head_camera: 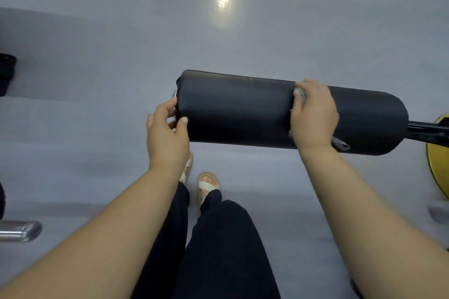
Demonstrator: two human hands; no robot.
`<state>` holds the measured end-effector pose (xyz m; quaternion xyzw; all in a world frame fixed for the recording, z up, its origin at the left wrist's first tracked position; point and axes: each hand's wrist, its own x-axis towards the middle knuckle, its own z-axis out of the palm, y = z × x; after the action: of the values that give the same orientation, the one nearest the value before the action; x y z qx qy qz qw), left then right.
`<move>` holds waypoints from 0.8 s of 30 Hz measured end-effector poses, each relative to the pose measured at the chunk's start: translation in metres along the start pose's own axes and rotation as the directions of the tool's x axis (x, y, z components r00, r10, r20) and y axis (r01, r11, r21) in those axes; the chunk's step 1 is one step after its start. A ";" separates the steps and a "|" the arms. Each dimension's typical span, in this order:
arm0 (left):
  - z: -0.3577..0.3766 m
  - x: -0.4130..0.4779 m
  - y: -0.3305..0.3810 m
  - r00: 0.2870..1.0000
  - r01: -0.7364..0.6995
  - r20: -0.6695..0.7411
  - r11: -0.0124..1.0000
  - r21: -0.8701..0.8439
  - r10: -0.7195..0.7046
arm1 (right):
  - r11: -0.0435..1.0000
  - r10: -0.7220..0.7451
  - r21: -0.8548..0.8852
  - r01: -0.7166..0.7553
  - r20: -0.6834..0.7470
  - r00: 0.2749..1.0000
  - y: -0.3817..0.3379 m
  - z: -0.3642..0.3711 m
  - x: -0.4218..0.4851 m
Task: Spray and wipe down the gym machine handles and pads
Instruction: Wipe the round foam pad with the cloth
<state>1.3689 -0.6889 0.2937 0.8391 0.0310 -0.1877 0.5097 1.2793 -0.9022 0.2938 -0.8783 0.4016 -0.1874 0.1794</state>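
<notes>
Pad: one black roller pad (243, 114) lay level across the middle of the view, above a grey floor (121, 56)
Left hand: one left hand (166, 133) gripped the pad's left end, thumb on the near face, fingers curled round the end
Right hand: one right hand (314, 116) sat right of the pad's middle, fingers curled over its top, holding a cloth against it
Cloth: one grey cloth (340, 143), mostly hidden under the right hand, with corners showing at the fingertips and below the wrist
Mount: one black bar (425, 130) ran from the pad's right end towards one yellow disc (437, 160)
Feet: two pale sandals (207, 185) below the pad
Left edge: one chrome tube (19, 230)
</notes>
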 end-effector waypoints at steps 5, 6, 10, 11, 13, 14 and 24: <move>0.000 -0.004 -0.006 1.000 -0.010 -0.008 1.000 -0.001 0.010 | 0.934 -0.355 0.071 0.351 0.067 0.932 -0.121 0.067 -0.024; -0.001 -0.003 -0.006 1.000 -0.004 -0.003 1.000 -0.005 0.004 | 0.910 -0.413 0.086 0.405 0.134 0.901 -0.141 0.075 -0.028; -0.006 0.003 -0.004 1.000 0.019 0.020 1.000 0.005 -0.019 | 0.829 -0.554 0.143 0.540 0.332 0.763 -0.144 0.072 -0.022; -0.008 0.005 -0.003 0.999 0.023 0.022 1.000 0.014 -0.023 | 0.798 -0.598 0.132 0.588 0.303 0.742 -0.130 0.061 -0.019; -0.010 0.007 0.000 0.999 0.035 0.030 0.999 0.008 -0.035 | 0.834 -0.551 0.147 0.531 0.176 0.816 -0.085 0.044 -0.010; -0.011 0.007 0.000 0.998 0.041 0.036 0.999 0.006 -0.041 | 0.886 -0.461 0.150 0.439 0.181 0.869 -0.059 0.032 -0.005; -0.001 -0.003 -0.003 0.999 0.028 -0.036 0.999 0.042 -0.027 | 0.980 0.096 -0.185 -0.075 0.102 0.990 -0.040 0.010 0.017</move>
<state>1.3653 -0.6864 0.2924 0.8523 0.0475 -0.1803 0.4887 1.3200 -0.8888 0.3072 -0.8819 0.4438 -0.0933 0.1288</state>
